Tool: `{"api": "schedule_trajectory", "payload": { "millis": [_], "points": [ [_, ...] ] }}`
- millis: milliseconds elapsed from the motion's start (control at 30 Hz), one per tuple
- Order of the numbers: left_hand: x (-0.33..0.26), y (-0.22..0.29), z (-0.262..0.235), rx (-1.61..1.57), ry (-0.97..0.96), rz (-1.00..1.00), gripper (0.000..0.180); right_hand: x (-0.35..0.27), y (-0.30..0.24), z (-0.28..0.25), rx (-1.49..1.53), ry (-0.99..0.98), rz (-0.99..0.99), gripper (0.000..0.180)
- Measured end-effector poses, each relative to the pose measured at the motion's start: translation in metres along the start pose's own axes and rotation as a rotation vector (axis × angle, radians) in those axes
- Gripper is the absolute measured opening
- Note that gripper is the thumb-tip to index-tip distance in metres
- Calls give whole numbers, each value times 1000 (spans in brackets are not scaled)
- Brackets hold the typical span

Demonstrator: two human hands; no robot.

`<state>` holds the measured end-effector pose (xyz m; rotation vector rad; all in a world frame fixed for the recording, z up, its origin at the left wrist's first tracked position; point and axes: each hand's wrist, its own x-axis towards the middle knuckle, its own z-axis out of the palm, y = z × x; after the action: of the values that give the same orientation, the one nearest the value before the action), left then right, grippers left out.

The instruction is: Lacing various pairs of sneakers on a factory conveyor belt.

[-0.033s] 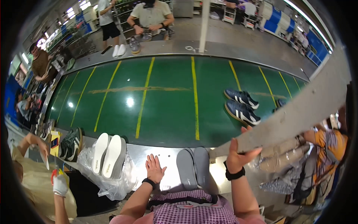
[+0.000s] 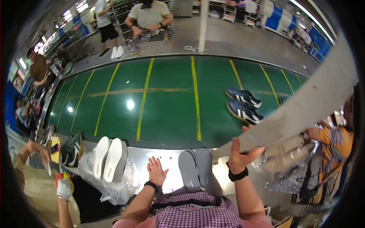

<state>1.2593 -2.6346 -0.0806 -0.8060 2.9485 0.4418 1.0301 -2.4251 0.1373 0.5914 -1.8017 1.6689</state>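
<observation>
My left hand (image 2: 156, 171) lies palm down with fingers spread, on or just over the metal ledge (image 2: 171, 161). Nothing is in it. Between my two hands sits a pair of grey insoles (image 2: 189, 170). At the lower end of a slanted grey beam (image 2: 281, 121), my right hand (image 2: 243, 157) has its fingers apart; the beam hides part of it, and I cannot tell whether it presses on the beam. To the left of my left hand, two stacks of white insoles (image 2: 114, 161) rest on a clear plastic bag (image 2: 121, 190).
A green conveyor belt (image 2: 167, 114) with yellow cross lines runs beyond the ledge. It carries dark blue shoes with white stripes (image 2: 243, 110). At left, a co-worker's gloved hand (image 2: 64, 188) holds red-and-yellow-handled scissors near dark green shoes (image 2: 71, 150). Other people work across the belt.
The view has shifted a little, so most things sit slightly further left. The co-worker's gloved hand with the scissors has turned slightly. My own hands keep their pose.
</observation>
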Motion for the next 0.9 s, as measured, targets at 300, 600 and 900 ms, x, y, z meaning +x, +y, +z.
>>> {"api": "schedule_trajectory", "payload": {
  "millis": [300, 600, 900],
  "points": [
    [3, 2, -1, 4, -69, -27, 84, -4, 7, -5, -124, -45, 61, 75],
    [1, 3, -5, -33, -96, -47, 83, -2, 4, -3, -56, -22, -10, 71],
    [3, 5, -7, 62, -167, -93, 84, -1, 2, -3, -41, -55, -83, 72]
  ]
}}
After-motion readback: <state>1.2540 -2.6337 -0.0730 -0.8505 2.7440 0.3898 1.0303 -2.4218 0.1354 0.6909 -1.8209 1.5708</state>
